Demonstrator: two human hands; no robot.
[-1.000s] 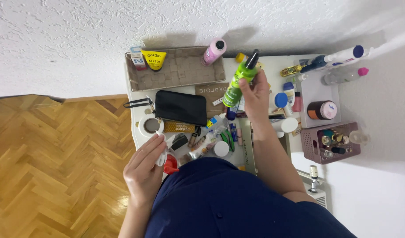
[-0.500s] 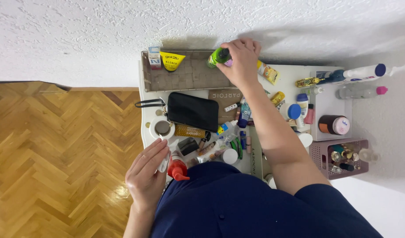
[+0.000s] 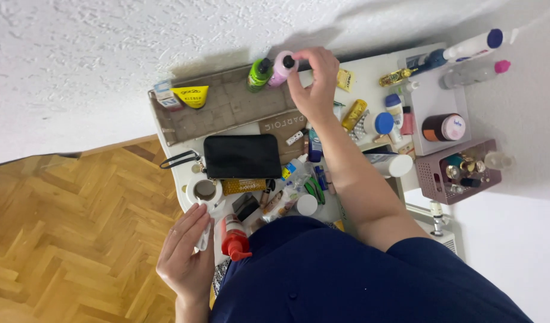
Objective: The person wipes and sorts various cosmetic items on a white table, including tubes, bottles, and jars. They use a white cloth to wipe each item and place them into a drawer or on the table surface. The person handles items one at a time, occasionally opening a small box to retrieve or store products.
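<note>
A white tabletop (image 3: 370, 72) crowded with toiletries stands against a rough white wall, with herringbone wood floor beside it. Your right hand (image 3: 314, 81) reaches to the far edge, fingers loosely curled around the dark cap of a pink bottle (image 3: 281, 70) — it touches the cap, though you cannot tell how firmly. That bottle stands in a shallow brown tray (image 3: 227, 110) at the far left corner, just beside a green bottle (image 3: 259, 74); a yellow tube (image 3: 191, 96) lies at the tray's other end. Below the tray a black pouch (image 3: 242, 155) sits among small tubes and jars. At the right edge a mauve basket (image 3: 451, 173) holds little bottles. Your left hand (image 3: 185, 257) rests at the near edge, fingers nearly straight on a small white object — beside a red-capped bottle (image 3: 234, 239).
</note>
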